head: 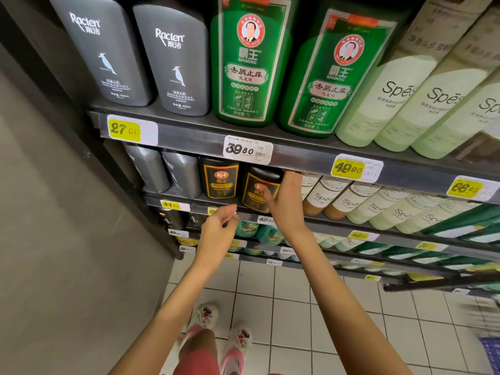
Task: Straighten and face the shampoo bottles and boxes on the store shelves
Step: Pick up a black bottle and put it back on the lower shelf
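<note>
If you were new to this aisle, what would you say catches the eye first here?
The two big green Bawang bottles on the upper shelf dominate. On the shelf below, the right hand grips a black bottle, while the left hand hovers empty beside it.

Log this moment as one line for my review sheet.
right hand: grips black bottle | left hand: holds nothing | bottle label: facing out

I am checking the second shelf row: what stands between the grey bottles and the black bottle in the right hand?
In the head view, a second black bottle stands between the grey bottles and the held bottle in the right hand.
</note>
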